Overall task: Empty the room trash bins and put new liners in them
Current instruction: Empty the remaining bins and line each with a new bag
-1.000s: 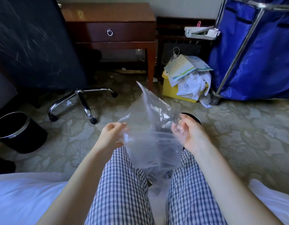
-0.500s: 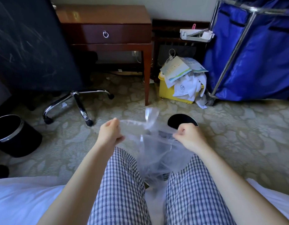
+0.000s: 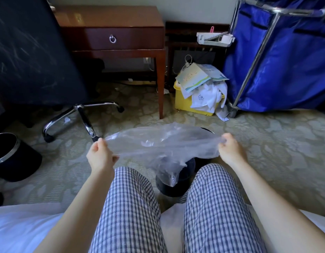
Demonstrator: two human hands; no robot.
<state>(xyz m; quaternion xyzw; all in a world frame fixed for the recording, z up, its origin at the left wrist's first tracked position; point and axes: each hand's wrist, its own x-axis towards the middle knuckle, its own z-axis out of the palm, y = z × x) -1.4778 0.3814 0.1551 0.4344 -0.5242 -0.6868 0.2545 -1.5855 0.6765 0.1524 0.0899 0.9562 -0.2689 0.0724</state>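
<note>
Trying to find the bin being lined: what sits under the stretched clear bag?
A black bin stands between the knees, under the clear bag. Its far rim shows; the plastic hides its inside.

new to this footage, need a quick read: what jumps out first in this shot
A clear plastic liner, stretched wide between the left hand and right hand, fills the centre, over a black bin between the person's knees. At upper right looms a blue cart, with an overfilled yellow tub beside it; a second black bin sits at the left edge.
</note>
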